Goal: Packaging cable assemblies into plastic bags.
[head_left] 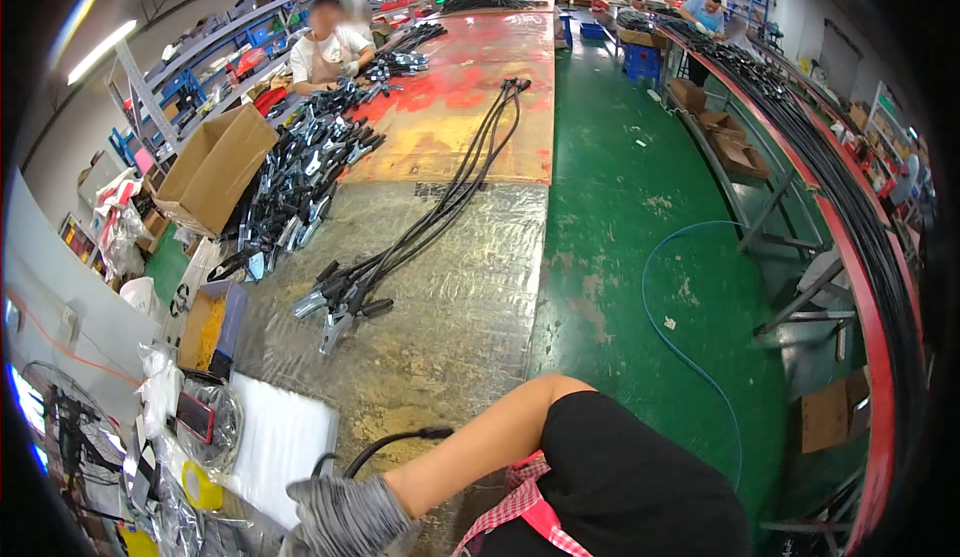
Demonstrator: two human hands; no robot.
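Head view shows a gloved right hand at the lower edge, resting on the table beside a white sheet, with a black cable looping up just past it; whether its fingers close on the cable cannot be told, and the left hand is out of sight. Farther up the table from that hand lies a bundle of black clamp leads, and beyond it, toward a cardboard box, a heap of clamps.

1. Left hand: grey knit cloth glove, matt, coarse weave.
2. Cable by glove: black rubbery sheath, slight sheen.
3. Bench top: glossy wrinkled plastic film.
4. Clamps: bare metal jaws, black plastic grips.
5. Box: matt brown cardboard.
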